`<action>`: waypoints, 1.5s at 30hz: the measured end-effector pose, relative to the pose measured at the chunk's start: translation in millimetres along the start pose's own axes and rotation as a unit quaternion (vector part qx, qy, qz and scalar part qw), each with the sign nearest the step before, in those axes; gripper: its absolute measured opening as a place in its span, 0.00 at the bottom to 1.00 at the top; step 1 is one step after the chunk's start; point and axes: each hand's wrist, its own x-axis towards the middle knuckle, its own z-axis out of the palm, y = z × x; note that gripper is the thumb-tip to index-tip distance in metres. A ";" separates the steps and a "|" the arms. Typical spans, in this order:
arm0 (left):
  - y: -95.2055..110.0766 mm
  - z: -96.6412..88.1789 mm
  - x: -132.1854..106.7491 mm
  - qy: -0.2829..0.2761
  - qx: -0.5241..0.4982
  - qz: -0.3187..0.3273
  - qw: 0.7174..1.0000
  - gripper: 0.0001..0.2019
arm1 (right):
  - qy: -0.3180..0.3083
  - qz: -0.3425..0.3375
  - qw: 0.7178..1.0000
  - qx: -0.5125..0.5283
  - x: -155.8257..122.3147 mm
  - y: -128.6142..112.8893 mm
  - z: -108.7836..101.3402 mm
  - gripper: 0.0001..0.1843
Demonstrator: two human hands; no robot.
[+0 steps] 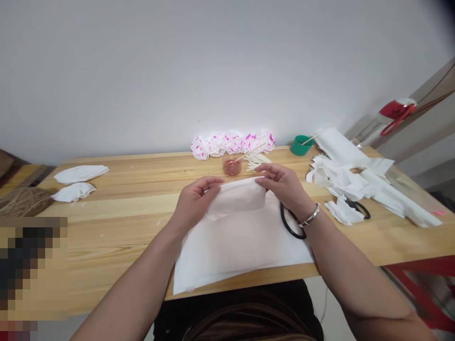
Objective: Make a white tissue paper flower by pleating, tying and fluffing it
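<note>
A large white tissue sheet (pixel 241 246) lies on the wooden table (pixel 124 213) in front of me, its far edge folded back toward me. My left hand (pixel 195 201) pinches the left end of that fold. My right hand (pixel 284 184), with a silver bangle at the wrist, pinches the right end. Black-handled scissors (pixel 289 225) lie partly under the sheet beside my right wrist.
Several white paper flowers with pink spots (pixel 232 142) line the wall behind a small cup of pink dye (pixel 232 166) and folded strips. A green cup (pixel 301 145), torn tissue scraps (pixel 351 180) and more scissors lie right. Two tissue wads (pixel 76 182) and twine (pixel 23 201) lie left.
</note>
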 end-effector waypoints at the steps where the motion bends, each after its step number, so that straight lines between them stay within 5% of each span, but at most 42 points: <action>1: -0.3 -0.7 0.5 -0.009 -0.032 -0.006 0.999 0.12 | -0.005 -0.002 1.000 0.016 -0.3 -0.6 -0.3 0.15; 8: -2.3 -5.9 1.8 -0.038 -0.085 -0.074 0.993 0.09 | -0.020 0.009 1.000 -0.019 -1.7 0.6 -1.2 0.09; 29: 9.6 -10.1 0.3 -0.088 0.010 -0.124 0.988 0.19 | -0.057 0.028 0.989 -0.130 -0.3 2.5 -5.9 0.17; 45: 2.0 -13.5 5.7 -0.028 -0.103 -0.139 0.984 0.16 | -0.042 0.004 0.989 -0.140 2.5 3.5 -11.7 0.17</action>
